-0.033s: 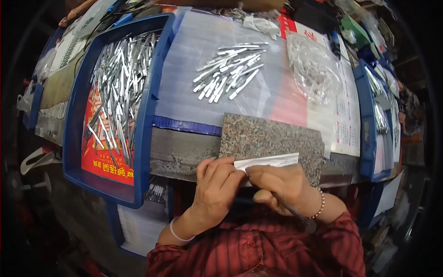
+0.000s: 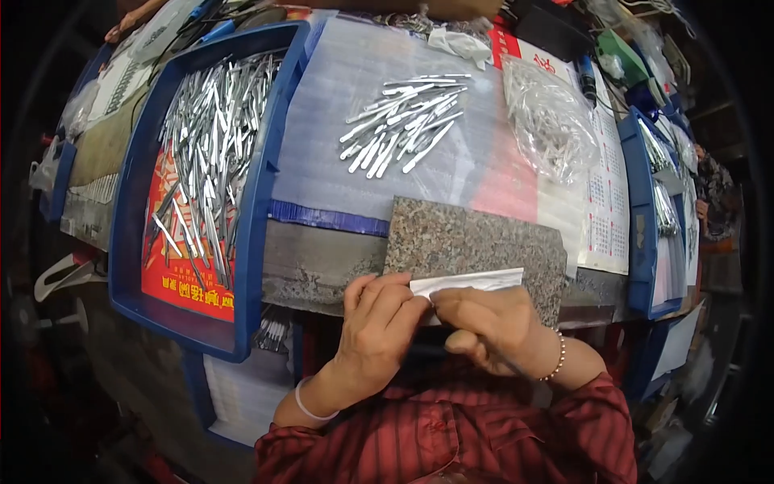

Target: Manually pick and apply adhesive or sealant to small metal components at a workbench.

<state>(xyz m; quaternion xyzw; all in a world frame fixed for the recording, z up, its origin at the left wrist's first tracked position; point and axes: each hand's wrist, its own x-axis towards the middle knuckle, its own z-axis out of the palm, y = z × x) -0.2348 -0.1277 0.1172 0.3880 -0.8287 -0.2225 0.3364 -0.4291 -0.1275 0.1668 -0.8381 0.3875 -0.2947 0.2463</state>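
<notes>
Two hands: both meet at the near edge of the surface [image 2: 322,266], fingers curled toward each other.
Left hand [image 2: 377,319]: fingertips pinched on the left end of a white paper strip [image 2: 472,281]; a pale band circles the wrist.
Right hand [image 2: 484,323]: thumb and fingers closed on the same strip just beside the left hand, and a thin dark tool runs under the palm toward the wrist, which wears a bead bracelet.
White paper strip: held between both hands, its free end reaching right over a speckled stone slab [image 2: 476,242].
Stone slab: lies flat at the surface's near edge, just beyond the fingers.
Loose metal pins [image 2: 403,121]: a small heap on pale plastic sheeting, farther back.
Blue tray [image 2: 258,202]: to the left, filled with many more metal pins over a red printed sheet.
Clear bag [image 2: 548,121]: far right, crumpled, with small silvery pieces inside.
</notes>
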